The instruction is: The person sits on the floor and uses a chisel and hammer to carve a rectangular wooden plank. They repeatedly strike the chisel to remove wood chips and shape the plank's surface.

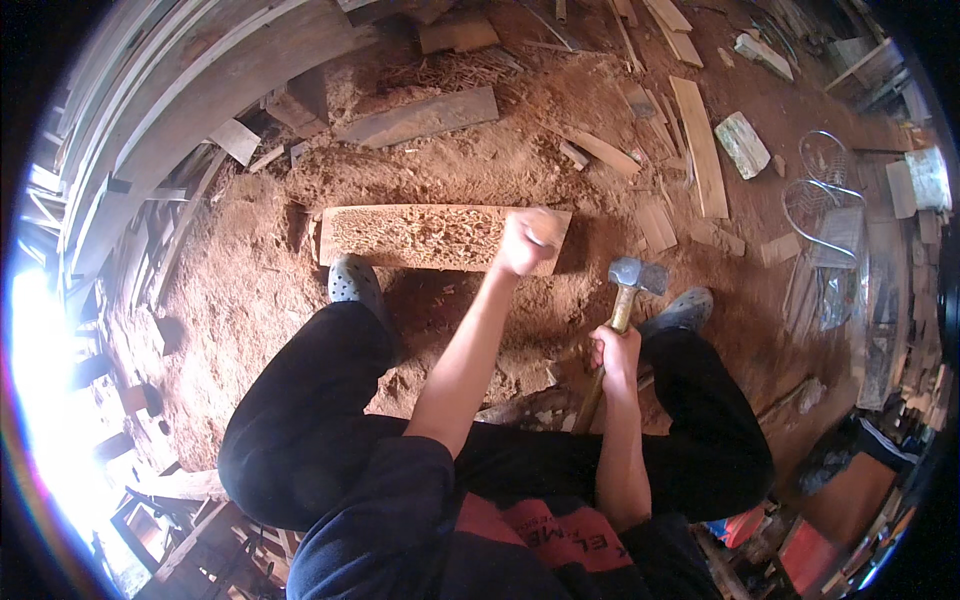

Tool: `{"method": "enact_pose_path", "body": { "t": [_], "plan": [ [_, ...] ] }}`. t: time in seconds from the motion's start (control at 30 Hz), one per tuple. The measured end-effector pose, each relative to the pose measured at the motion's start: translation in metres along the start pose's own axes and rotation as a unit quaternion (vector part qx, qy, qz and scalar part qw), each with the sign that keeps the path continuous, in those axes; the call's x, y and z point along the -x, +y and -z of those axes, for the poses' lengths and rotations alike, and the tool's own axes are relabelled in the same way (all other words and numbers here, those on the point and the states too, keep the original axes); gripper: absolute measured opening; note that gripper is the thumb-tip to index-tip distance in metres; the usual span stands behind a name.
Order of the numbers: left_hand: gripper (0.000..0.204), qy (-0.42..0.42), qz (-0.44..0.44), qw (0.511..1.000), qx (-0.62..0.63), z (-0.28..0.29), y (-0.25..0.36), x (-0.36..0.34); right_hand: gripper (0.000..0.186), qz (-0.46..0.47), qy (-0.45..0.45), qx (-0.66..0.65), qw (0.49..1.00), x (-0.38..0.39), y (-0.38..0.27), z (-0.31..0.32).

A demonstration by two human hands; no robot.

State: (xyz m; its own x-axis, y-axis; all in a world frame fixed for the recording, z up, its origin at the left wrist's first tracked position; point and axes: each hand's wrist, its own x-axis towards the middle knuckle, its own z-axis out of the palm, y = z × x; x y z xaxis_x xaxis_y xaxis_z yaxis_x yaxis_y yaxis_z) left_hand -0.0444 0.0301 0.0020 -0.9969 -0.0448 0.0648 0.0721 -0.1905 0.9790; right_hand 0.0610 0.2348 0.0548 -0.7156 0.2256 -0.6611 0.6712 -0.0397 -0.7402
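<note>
A wooden board (400, 238) with a rough, pitted top lies crosswise on the dirt in front of me. My left hand (525, 241) is closed and blurred over its right end; what it holds, if anything, I cannot make out. My right hand (614, 348) grips the wooden handle of a hammer (637, 275), whose metal head points forward, just right of and below the board. My grey clogs rest on the ground either side, the left one (355, 285) touching or close to the board's near edge, the right one (688, 310) beyond the hammer.
Loose planks (698, 150) and offcuts are scattered beyond and to the right. Stacked boards (180, 105) line the upper left. A bent metal rack (820, 215) sits at the right, and a red object (810, 530) is at the lower right. Bright light comes from the left.
</note>
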Motion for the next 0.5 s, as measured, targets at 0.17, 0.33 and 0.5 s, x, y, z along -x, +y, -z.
{"method": "enact_pose_path", "body": {
  "t": [0.17, 0.33, 0.5],
  "plan": [
    [0.031, -0.153, 0.006, 0.977, -0.147, -0.040, -0.008, 0.008, 0.019, -0.003, 0.007, -0.032, 0.999, 0.005, -0.009, 0.002],
    [0.025, -0.223, -0.051, 0.934, -0.276, -0.055, -0.021, 0.012, 0.019, 0.045, 0.021, -0.100, 0.994, 0.027, -0.057, 0.032],
    [0.026, -0.226, -0.057, 0.933, -0.274, -0.061, -0.017, 0.016, 0.010, 0.242, 0.026, -0.244, 0.939, 0.080, -0.135, 0.072]
  ]
}}
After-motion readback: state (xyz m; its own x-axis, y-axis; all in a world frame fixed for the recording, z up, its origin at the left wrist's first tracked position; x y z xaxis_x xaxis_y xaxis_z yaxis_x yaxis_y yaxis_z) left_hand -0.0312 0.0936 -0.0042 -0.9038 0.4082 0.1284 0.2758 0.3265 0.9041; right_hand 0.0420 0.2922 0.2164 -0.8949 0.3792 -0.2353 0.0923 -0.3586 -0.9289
